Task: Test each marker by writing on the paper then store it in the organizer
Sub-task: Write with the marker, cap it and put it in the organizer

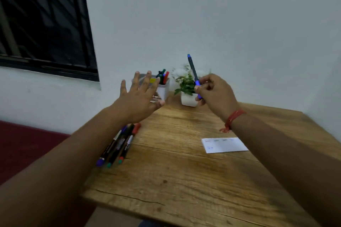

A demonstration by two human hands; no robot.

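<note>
My right hand (pixel 215 91) pinches a blue marker (pixel 192 71) near its lower end, so the marker stands almost upright above the table's far side. My left hand (pixel 140 96) hovers open with spread fingers in front of the white organizer (pixel 164 89), partly hiding it. Several markers (pixel 163 76) stick out of the organizer. Three markers (pixel 120 143) lie side by side near the table's left edge, partly under my left forearm. A white paper (pixel 224 145) with faint coloured scribbles lies on the table under my right forearm.
A small white pot with a green plant (pixel 186 86) stands right of the organizer, just behind my right hand. The wooden table (pixel 175 171) meets a white wall behind. A dark window is at upper left, a red floor below left.
</note>
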